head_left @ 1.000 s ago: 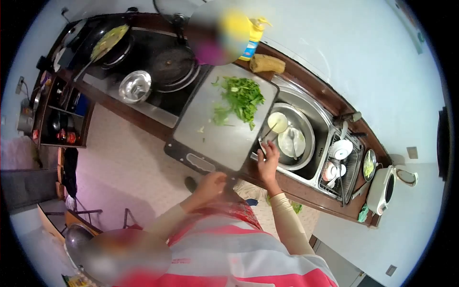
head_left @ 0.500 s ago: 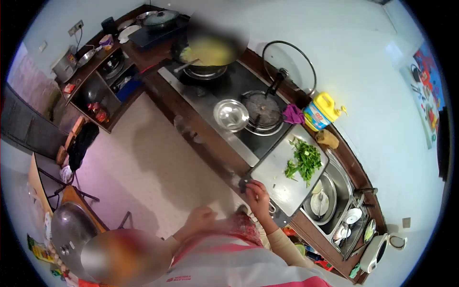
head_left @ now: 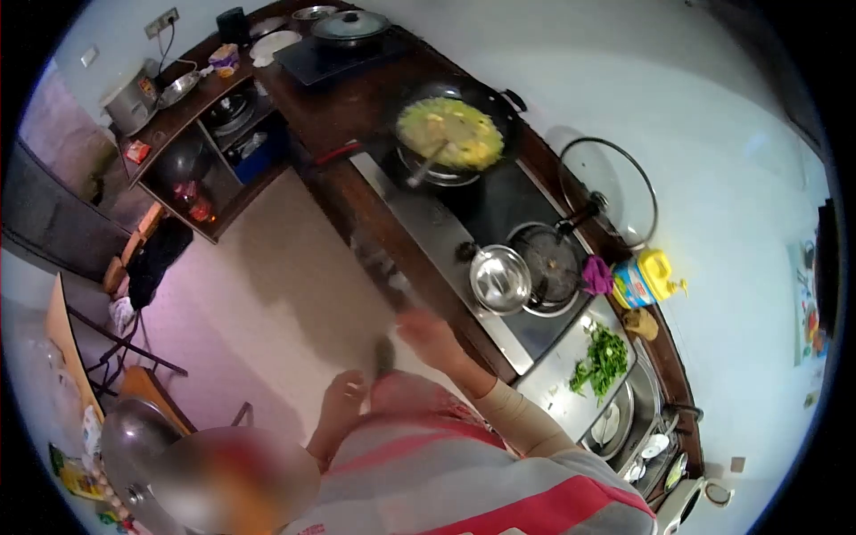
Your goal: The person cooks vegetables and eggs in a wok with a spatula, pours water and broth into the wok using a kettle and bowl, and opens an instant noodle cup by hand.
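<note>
My right hand [head_left: 428, 341] hangs over the front edge of the counter [head_left: 473, 325], smeared by motion, so its fingers cannot be read. Lower down, in front of my body, my left hand [head_left: 342, 394] hangs above the floor with its fingers loosely bent and apart, holding nothing visible. On the hob a black wok [head_left: 511, 143] holds a yellow-green soup [head_left: 428, 120], with a ladle [head_left: 428, 165] resting in it. A shiny metal bowl [head_left: 500, 279] sits by a dark pan [head_left: 553, 267]. Chopped greens [head_left: 604, 361] lie on a metal board [head_left: 548, 383].
A glass lid [head_left: 615, 178] leans against the wall beside a yellow detergent bottle [head_left: 646, 278]. The sink [head_left: 644, 383] lies right of the board. A lidded pan [head_left: 349, 27] stands at the far end. A folding chair and large metal lid [head_left: 138, 446] are at lower left.
My right hand has moved away from the board's corner, up and left along the counter edge. My left hand has shifted slightly left. The view has turned, and the wok's contents now show clearly.
</note>
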Available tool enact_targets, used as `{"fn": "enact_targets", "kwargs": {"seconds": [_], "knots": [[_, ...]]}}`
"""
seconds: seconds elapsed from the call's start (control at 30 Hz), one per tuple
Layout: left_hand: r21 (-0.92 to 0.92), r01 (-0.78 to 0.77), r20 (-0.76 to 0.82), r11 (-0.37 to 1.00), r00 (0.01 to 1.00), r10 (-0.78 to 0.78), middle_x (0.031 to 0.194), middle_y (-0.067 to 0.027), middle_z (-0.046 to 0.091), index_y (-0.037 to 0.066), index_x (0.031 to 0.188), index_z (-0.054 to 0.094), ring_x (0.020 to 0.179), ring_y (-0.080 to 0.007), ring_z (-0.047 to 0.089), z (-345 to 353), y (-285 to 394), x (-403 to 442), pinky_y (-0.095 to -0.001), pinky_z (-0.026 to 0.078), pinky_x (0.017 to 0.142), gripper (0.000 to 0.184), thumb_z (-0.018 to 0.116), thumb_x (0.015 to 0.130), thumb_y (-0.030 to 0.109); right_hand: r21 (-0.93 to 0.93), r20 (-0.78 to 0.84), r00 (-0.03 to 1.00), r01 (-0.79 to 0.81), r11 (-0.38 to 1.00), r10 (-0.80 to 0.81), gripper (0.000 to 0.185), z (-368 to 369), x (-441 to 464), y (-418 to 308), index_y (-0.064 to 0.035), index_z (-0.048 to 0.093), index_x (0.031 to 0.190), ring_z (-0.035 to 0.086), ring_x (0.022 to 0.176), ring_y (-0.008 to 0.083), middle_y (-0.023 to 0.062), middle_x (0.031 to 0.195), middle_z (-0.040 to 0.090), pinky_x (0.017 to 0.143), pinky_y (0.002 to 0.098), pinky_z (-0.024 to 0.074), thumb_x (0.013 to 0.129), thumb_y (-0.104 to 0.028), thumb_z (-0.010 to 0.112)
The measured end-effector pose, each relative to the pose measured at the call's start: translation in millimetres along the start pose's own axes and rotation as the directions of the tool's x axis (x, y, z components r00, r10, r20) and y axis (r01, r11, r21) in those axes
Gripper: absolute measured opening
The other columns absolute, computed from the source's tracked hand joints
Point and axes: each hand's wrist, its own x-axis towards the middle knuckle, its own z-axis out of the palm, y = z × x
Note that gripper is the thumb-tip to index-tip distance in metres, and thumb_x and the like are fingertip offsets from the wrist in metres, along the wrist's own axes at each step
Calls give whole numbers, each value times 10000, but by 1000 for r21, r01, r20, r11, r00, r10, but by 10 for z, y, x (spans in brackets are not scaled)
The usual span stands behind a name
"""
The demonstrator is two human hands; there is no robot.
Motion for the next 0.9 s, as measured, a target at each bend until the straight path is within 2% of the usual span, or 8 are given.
{"fn": "enact_targets", "kwargs": {"seconds": [0.13, 0.27, 0.33, 0.47, 0.63, 0.73, 0.87, 0.9], "knots": [[-149, 101, -24, 984, 994, -106, 1038, -115, 600, 23, 1167, 533, 853, -220, 619, -683, -88, 413, -327, 507, 757, 394, 645, 807, 138, -81, 347, 937, 82, 993, -50, 230, 428, 448, 329, -42, 624, 1034, 622, 840, 300, 148, 1014, 621, 744, 375, 490, 851, -175, 585], [-267, 185, 240, 946, 963, -121, 1232, -122, 525, 53, 1282, 463, 1119, -207, 497, -1195, -173, 430, -333, 416, 941, 420, 578, 896, 174, -81, 796, 592, -97, 992, 123, 315, 636, 897, 129, -69, 601, 1128, 586, 999, 289, 137, 1140, 593, 871, 361, 452, 909, -281, 522], [-294, 215, 353, 931, 930, -103, 1251, -118, 512, 60, 1306, 429, 1130, -203, 485, -1485, -203, 491, -328, 402, 951, 464, 588, 887, 181, 228, 798, 593, -138, 964, -104, 348, 769, 1056, 282, -72, 584, 1164, 552, 1076, 278, 135, 1178, 579, 927, 351, 423, 923, -311, 505], [-268, 303, 500, 914, 855, -136, 1289, -108, 485, 75, 1354, 360, 1153, -194, 462, -2280, -320, 794, -319, 375, 970, 558, 607, 867, 194, 269, 788, 615, -339, 901, -4, 377, 1124, 1673, 212, -70, 583, 1169, 506, 1145, 217, 116, 1227, 563, 970, 338, 388, 922, -346, 513], [-157, 339, 646, 928, 746, -163, 1337, -97, 451, 93, 1413, 274, 1181, -182, 433, -3796, -620, 1589, -307, 341, 995, 683, 632, 843, 211, 21, 808, 545, -409, 912, 225, 378, 1624, 3000, -629, -65, 548, 1212, 455, 1201, 208, 101, 1287, 512, 1015, 339, 340, 923, -306, 514], [-107, 5, 705, 994, 705, 73, 1302, -89, 490, 112, 1425, 262, 1105, -192, 492, -4711, -1017, 2005, -309, 388, 948, 770, 695, 796, 219, -29, 768, 607, -284, 958, 203, 381, 2271, 3341, -714, -62, 551, 1206, 456, 1190, 257, 119, 1264, 522, 1014, 361, 343, 925, -314, 502], [-108, 166, 857, 980, 515, 7, 1227, -104, 550, 121, 1373, 365, 1019, -214, 559, -5239, -1074, 2806, -325, 429, 905, 789, 774, 705, 217, 47, 704, 704, -180, 983, 95, 368, 2764, 3775, -727, -60, 564, 1190, 465, 1178, 275, 131, 1245, 533, 1012, 369, 344, 926, -308, 496], [-75, -54, 889, 996, 448, 91, 1189, -116, 567, 104, 1319, 427, 1014, -237, 566, -5265, -1184, 2994, -329, 442, 889, 739, 786, 682, 217, 71, 721, 681, -254, 965, 127, 365, 2835, 3853, -725, -69, 547, 1213, 475, 1163, 277, 132, 1253, 526, 1000, 368, 352, 926, -289, 500]]}}
